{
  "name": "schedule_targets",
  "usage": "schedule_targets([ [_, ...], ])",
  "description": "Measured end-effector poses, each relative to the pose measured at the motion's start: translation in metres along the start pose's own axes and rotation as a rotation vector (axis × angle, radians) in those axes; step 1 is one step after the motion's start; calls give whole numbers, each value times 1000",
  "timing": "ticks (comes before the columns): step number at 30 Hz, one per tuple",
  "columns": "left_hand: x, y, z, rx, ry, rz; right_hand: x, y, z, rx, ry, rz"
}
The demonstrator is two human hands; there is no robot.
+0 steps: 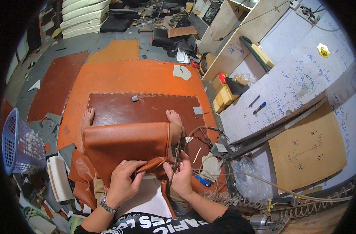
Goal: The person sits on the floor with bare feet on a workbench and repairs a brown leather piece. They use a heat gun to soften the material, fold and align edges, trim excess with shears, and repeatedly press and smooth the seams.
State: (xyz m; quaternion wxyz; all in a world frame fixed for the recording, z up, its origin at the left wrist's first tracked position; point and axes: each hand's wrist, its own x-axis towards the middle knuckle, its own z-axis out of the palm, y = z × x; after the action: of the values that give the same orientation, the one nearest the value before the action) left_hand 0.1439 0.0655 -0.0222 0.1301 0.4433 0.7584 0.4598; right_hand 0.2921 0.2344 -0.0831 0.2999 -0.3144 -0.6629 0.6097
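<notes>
One brown leather-covered piece [127, 140]: lies across the person's legs [176, 132]
Left hand [126, 177]: thumb and fingers pinching its folded near edge
Right hand [180, 174]: fingers closed round a dark metal tool [177, 153]
Tool: slim, beside that fold

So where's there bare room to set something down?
On the orange mat, between the tan panel and the dark red panel, left of the pale scrap. Also on that red panel, between the feet, near a small grey block. It's crowded near the right hand, with hoses and clear plastic, and around the blue basket.
</notes>
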Motion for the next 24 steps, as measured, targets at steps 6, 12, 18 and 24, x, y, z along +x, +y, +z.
schedule_targets([
  [6,0,-2,2,4,16,26,1,3,0,45,-15,-3],
  [12,0,-3,2,4,9,38,-1,-2,-5,-3,-56,28],
  [18,1,-3,2,18,5,61,-1,-5,-4,45,-55,38],
  [24,1,-3,2,29,3,88,0,-5,-6,53,-67,44],
])
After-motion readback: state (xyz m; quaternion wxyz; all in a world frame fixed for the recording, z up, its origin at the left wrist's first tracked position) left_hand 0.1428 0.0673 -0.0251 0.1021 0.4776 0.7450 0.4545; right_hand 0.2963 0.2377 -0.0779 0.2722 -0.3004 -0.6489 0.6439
